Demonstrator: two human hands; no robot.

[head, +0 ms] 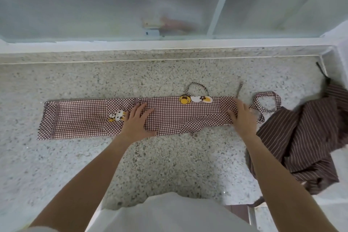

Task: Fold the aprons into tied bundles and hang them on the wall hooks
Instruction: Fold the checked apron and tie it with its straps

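Pressing checked apron (165, 117) flat with both open hands, left hand (138, 121) and right hand (243, 117), nothing grasped; loose strap (267, 102), possibly snagging striped apron (305, 137).

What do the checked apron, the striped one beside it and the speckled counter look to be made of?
The checked apron looks like thin woven cotton, matte: it lies flat and creases softly under both hands. The striped apron also seems to be a woven cloth, perhaps a little heavier, since it slumps in deep folds. The counter looks like polished terrazzo or granite, given its speckled grain and faint sheen; which of the two I cannot tell.
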